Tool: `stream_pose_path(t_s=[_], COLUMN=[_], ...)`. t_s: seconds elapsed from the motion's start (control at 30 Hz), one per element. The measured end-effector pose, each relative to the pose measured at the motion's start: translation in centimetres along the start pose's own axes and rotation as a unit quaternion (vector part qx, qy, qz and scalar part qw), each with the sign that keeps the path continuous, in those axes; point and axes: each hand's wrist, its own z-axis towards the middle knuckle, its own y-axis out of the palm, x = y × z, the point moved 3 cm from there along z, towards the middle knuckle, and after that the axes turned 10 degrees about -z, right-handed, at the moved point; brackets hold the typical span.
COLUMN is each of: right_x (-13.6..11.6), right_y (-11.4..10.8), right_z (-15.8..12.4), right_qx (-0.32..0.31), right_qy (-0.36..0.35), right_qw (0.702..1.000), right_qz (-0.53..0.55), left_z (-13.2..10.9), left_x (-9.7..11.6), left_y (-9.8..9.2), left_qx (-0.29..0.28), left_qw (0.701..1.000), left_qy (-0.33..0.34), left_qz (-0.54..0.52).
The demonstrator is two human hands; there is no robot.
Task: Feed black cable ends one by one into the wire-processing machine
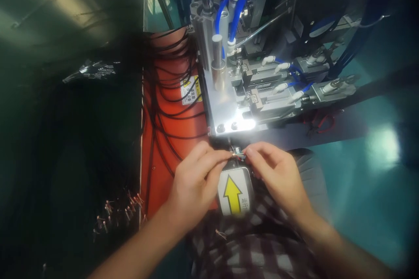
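Observation:
My left hand (196, 178) is closed in a pinch, its fingertips at the left end of some thin coloured wires (238, 154). From the other side, my right hand (278, 174) pinches the same wires between thumb and forefinger. The wires span the short gap between my fingertips, just in front of the lit edge of a metal press machine (229, 100). Below them sits a white plate with a yellow arrow (232, 192). My fingers cover the wire ends, so how they sit at the machine is unclear.
Black cables (163, 115) drape over an orange panel (176, 126) on the left. Bundles of bare wire ends (106, 218) lie lower left, with a shiny bunch of terminals or wires (93, 70) above. Blue air hoses (225, 4) rise behind. Red-handled pliers (322, 124) lie right.

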Motion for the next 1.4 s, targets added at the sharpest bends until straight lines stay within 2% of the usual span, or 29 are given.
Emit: stream_pose_path(t_s=[0.27,0.47,0.73,1.1,1.4], right_x=[-0.1,0.2,0.2,0.7,0.6], right_y=[0.6,1.2,-0.1,0.7,1.0], right_z=[0.0,0.3,0.7,0.5,0.9], right_qx=[0.014,0.03,0.046,0.014,0.013], right_qy=[0.021,0.006,0.012,0.044,0.027], right_qw=[1.0,1.0,0.999,0.998,0.999], right_qz=[0.012,0.002,0.003,0.037,0.025], left_z=[-0.1,-0.4,-0.2,0.1,0.1], left_x=[-0.1,-0.3,-0.3,0.0,0.1], left_y=[0.1,0.2,0.5,0.8,1.1], left_qx=[-0.006,0.004,0.006,0.014,0.012], left_qw=[1.0,0.999,1.0,0.999,0.997], left_qy=[-0.001,0.011,0.021,0.03,0.033], left_qz=[-0.005,0.04,0.022,0.043,0.07])
